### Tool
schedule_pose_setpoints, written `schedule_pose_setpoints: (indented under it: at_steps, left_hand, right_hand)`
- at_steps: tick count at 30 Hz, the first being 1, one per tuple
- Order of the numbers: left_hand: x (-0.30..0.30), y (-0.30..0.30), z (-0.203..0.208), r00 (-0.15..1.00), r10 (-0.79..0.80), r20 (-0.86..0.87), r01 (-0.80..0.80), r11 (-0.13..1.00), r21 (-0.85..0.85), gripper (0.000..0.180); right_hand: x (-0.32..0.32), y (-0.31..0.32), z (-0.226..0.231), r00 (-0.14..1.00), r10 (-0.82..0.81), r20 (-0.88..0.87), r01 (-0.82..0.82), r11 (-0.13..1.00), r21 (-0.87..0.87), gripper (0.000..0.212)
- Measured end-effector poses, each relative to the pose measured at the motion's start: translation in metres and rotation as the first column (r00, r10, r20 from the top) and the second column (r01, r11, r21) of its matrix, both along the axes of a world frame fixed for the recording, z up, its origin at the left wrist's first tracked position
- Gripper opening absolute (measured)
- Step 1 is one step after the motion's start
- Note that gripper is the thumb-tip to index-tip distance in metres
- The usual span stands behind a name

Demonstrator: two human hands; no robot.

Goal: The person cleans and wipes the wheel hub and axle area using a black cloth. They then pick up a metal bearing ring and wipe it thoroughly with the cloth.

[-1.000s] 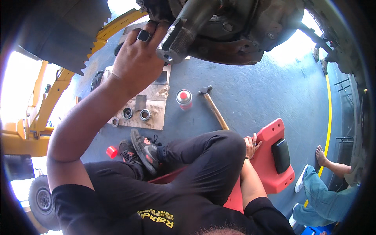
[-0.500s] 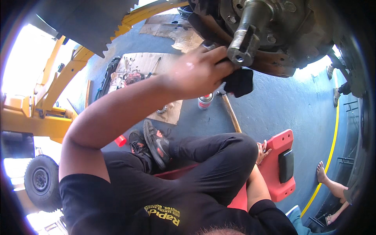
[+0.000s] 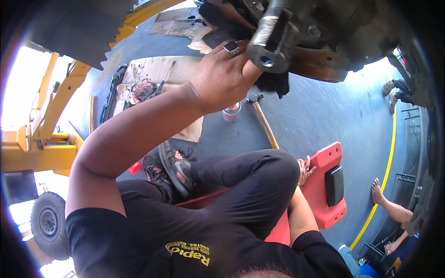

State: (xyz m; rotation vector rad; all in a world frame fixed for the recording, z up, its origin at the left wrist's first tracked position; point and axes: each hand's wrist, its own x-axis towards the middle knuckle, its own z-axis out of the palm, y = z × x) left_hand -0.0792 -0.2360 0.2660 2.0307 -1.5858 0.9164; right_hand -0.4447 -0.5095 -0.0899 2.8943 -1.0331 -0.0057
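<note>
I'm watching a person in a black shirt (image 3: 139, 241) sitting with legs folded on a red creeper (image 3: 320, 160). The right hand (image 3: 304, 170) is resting on the creeper beside the knee (image 3: 285, 169), its fingers spreading loosely and gripping nothing. A black pad (image 3: 334, 185) is sitting on the creeper nearby. The left hand (image 3: 222, 76), wearing a dark-stoned ring (image 3: 231, 47), is reaching up just beside the threaded shaft (image 3: 271, 44). Its fingers are bending in behind the shaft's end, where a black cloth (image 3: 273, 85) is hanging; I can't tell whether they're grasping it. The shaft is jutting out toward the person, a rusty curved part (image 3: 320, 65) showing to its right.

Below, shoes (image 3: 176, 169) are crossing near a red cap (image 3: 134, 167). A spray can (image 3: 232, 111) and a hammer (image 3: 265, 123) are occupying the blue floor (image 3: 343, 111). Cardboard (image 3: 192, 132) is lying left of them, carrying a stained rag (image 3: 143, 92). Farther out, a wheel (image 3: 47, 222) is standing below a yellow frame (image 3: 41, 157); at right, someone's bare foot (image 3: 378, 192) is touching a yellow line (image 3: 387, 180).
</note>
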Motion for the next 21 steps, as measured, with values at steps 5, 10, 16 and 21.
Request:
schedule_pose_setpoints:
  at_steps: [5,10,16,21]
  left_hand:
    - [0.026,0.011,0.0,0.994,-0.012,0.107,-0.007,0.984,0.18,0.025]
    - [0.01,0.025,0.005,0.975,0.166,0.146,-0.2,0.943,0.266,0.032]
    - [-0.006,-0.004,0.0,0.958,0.004,-0.287,-0.027,0.997,-0.075,0.044]
    - [-0.021,-0.013,0.004,0.953,0.114,-0.281,-0.136,0.989,-0.06,0.054]
  right_hand:
    - [0.006,0.004,0.0,0.997,0.017,0.073,-0.016,1.0,-0.019,0.021]
    - [0.007,0.009,0.009,0.996,0.011,0.086,-0.012,1.0,0.013,0.02]
    - [0.009,0.005,0.003,0.996,0.033,0.089,-0.028,0.998,-0.055,0.019]
    - [0.004,0.005,0.004,0.994,0.022,0.106,-0.018,0.999,-0.034,0.019]
